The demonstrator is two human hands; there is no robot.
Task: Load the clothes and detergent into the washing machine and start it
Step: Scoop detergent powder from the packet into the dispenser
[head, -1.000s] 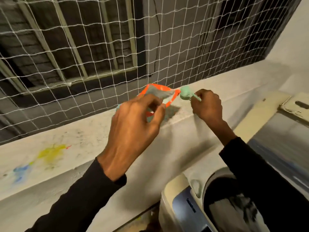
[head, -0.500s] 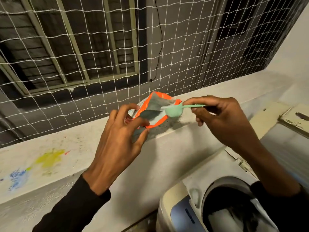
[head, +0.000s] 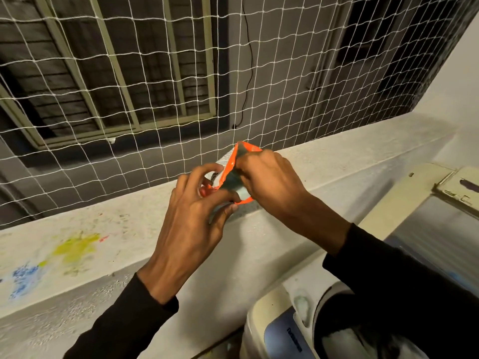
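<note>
up on the ledge (head: 337, 161), the detergent pouch (head: 234, 174) stands with its mouth tilted toward the right hand (head: 269, 182). left hand (head: 191, 218) pinches the pouch's near edge, fingers curled. right hand's fingers are closed and dipped inside the opening; what they grip is hidden. washing machine (head: 269, 330) sits below right.

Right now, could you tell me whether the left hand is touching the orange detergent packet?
Touching. The head view shows the left hand pinching the lower edge of the orange detergent packet between thumb and fingers, with no gap visible.
</note>
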